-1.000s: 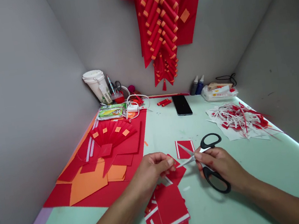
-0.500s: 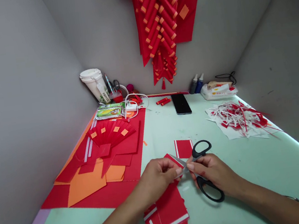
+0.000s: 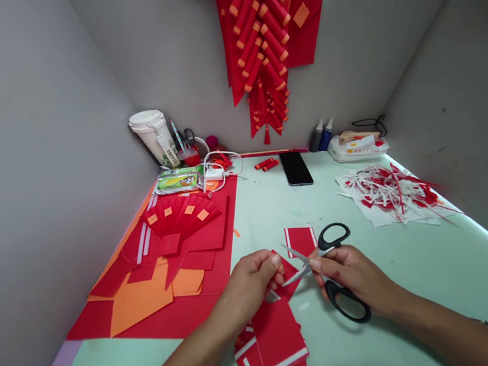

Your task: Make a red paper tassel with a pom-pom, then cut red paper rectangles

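My right hand (image 3: 354, 279) grips black-handled scissors (image 3: 338, 276), blades spread apart and pointing left. My left hand (image 3: 252, 279) pinches a small red paper piece (image 3: 287, 271) with a white edge, held at the blade tips. Just below my hands lies a stack of red paper rectangles (image 3: 277, 346) with white strips. A single red rectangle (image 3: 301, 240) with white side edges lies flat just beyond the scissors.
Red and orange paper sheets (image 3: 168, 261) cover the table's left side. A pile of red and white trimmings (image 3: 387, 192) lies at the right. A phone (image 3: 295, 168), glue bottles (image 3: 322, 136), a white cup (image 3: 152, 135) and a cable stand at the back. A red paper firecracker decoration (image 3: 263, 39) hangs on the wall.
The scissors closed in toward the red piece half a second ago, and now their blades are spread apart again. Both hands stay close together over the stack.
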Demonstrator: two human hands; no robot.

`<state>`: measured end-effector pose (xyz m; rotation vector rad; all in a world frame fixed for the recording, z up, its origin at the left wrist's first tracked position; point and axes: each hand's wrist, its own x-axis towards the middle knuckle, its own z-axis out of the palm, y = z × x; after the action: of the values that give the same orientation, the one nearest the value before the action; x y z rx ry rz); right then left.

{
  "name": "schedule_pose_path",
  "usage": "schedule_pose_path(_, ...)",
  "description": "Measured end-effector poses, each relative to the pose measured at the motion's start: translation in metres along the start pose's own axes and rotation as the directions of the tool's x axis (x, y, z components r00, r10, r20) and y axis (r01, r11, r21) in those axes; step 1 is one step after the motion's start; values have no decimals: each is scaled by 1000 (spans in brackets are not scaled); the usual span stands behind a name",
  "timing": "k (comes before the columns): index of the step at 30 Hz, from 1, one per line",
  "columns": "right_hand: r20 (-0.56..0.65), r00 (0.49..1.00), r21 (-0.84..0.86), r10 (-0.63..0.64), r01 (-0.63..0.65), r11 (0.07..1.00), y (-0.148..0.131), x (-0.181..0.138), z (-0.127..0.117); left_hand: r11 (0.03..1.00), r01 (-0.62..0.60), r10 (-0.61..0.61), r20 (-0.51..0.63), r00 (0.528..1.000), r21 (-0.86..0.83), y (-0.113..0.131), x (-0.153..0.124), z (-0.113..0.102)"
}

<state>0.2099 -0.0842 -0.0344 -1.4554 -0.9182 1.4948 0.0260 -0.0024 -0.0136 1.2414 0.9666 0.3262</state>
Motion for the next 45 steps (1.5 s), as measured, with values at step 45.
schedule_pose_path(45,-14,999,18,46,-46,999,-2,2,-4,993,-9,11,13,1000,-119,3,1,-7)
